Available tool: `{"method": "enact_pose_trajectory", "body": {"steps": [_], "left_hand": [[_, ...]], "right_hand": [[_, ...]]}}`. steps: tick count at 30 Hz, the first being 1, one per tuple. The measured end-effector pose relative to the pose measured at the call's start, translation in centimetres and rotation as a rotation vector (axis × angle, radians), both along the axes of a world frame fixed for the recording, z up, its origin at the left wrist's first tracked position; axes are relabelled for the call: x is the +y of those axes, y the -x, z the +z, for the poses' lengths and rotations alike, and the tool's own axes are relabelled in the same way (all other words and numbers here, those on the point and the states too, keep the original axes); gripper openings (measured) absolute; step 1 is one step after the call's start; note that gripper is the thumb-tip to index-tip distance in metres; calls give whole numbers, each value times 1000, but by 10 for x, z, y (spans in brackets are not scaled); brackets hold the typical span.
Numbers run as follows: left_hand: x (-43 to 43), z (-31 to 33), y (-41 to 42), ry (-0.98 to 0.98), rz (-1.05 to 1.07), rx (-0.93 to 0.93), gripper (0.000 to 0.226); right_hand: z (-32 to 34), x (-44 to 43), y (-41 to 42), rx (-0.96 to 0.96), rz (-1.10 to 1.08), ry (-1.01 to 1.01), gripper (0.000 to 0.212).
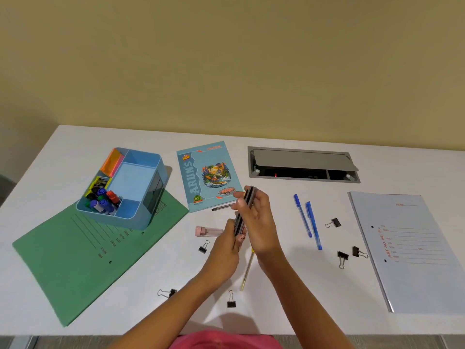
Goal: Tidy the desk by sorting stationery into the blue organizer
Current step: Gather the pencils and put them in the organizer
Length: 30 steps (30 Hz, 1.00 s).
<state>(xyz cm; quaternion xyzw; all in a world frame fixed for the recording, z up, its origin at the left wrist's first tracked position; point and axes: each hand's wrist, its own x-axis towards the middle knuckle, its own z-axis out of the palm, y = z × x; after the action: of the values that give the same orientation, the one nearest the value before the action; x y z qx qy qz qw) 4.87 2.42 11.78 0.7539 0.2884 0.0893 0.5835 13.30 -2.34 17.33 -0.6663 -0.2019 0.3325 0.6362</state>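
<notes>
- Midway over the counter [276, 311], the left hand [226, 250] grips the lower end of a bundle of dark pens [242, 210]. The right hand [259, 222] curls round its upper part.
- The blue organizer [120, 219] stands well apart to the left on a green folder [75, 260], with markers [103, 197] in one compartment.
- Between bundle and organizer lie a notebook [206, 175], a black pen [221, 207], a pink tube [208, 231] and a binder clip [203, 247].
- A yellow pen [247, 270] lies under the hands, and two blue pens [303, 215] lie to the right.
</notes>
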Motion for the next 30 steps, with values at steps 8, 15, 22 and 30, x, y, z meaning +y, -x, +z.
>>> {"method": "enact_pose_trajectory", "body": {"steps": [8, 15, 22, 30], "left_hand": [[37, 6, 28, 234, -134, 6, 25], [52, 2, 55, -48, 195, 71, 36], [72, -1, 82, -18, 303, 45, 40], [90, 3, 99, 98, 343, 4, 36]], "right_hand": [[-6, 18, 19, 31, 64, -96, 9], [2, 36, 41, -53, 270, -108, 9], [18, 56, 29, -26, 697, -28, 9], [19, 94, 50, -141, 720, -6, 14]]}}
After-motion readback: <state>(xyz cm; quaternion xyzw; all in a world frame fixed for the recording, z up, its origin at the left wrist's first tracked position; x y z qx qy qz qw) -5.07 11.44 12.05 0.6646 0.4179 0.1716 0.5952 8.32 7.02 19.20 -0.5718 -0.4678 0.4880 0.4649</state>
